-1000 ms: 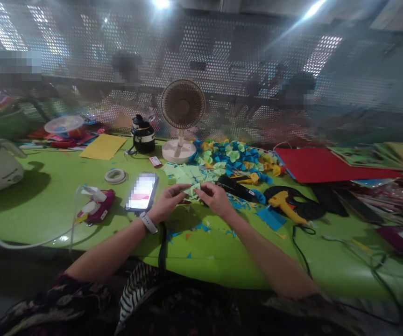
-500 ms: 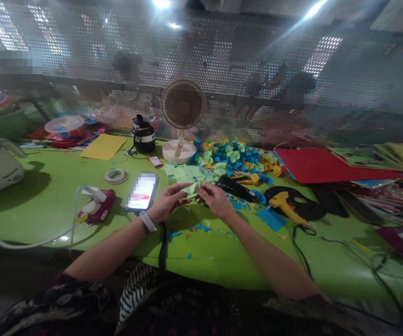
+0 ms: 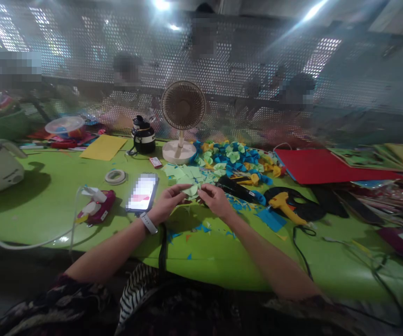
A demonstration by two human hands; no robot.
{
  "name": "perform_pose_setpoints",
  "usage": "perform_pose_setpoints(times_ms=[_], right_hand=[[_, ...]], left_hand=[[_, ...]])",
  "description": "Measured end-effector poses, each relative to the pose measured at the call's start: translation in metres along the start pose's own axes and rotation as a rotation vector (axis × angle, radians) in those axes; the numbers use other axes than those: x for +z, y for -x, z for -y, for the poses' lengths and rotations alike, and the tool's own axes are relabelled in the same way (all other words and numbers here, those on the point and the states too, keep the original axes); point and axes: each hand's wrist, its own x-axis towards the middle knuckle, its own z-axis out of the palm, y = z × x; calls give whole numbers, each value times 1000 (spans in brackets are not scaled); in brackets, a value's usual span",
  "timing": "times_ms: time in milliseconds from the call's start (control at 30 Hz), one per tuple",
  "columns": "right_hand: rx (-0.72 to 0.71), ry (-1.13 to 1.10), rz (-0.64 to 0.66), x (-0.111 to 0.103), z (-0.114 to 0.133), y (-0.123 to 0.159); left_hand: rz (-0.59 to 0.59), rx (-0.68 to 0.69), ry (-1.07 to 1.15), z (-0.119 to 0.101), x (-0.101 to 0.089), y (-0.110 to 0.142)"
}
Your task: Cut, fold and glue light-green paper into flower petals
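Between my fingertips is a small piece of folded light green paper (image 3: 191, 190). My left hand (image 3: 168, 203) pinches its left side, and a watch with a pale strap (image 3: 148, 223) circles that wrist. On the other side, the thumb and fingers of my right hand (image 3: 215, 199) grip the paper's right edge. Just beyond my hands lie loose light green paper pieces (image 3: 182, 173). Behind them is a heap of folded paper flowers (image 3: 234, 156) in blue, green and yellow. A black tool (image 3: 236, 189), its kind unclear, lies right of my right hand.
A lit phone (image 3: 141, 192), a tape roll (image 3: 115, 176) and a purple power strip (image 3: 99, 207) are on the left. A fan (image 3: 183, 105) stands behind beside a dark bottle (image 3: 143, 137). At right are a yellow glue gun (image 3: 285, 207), trailing cables and red paper (image 3: 330, 165).
Both hands stay in almost the same place, and the green paper between them has shifted slightly in angle. A person's head shows more beyond the perforated screen at the top.
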Motion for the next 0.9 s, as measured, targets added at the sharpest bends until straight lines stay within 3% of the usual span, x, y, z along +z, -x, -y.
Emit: perform_pose_setpoints(times_ms=[133, 233, 433, 900], right_hand=[[-57, 147, -116, 1, -5, 0], [-205, 266, -175, 2, -5, 0], [-510, 483, -152, 0, -6, 2], [-563, 472, -95, 0, -11, 2]], left_hand=[[-1, 117, -167, 1, 2, 1], [12, 171, -207, 1, 2, 1], [20, 178, -200, 3, -1, -1], [57, 140, -147, -4, 0, 1]])
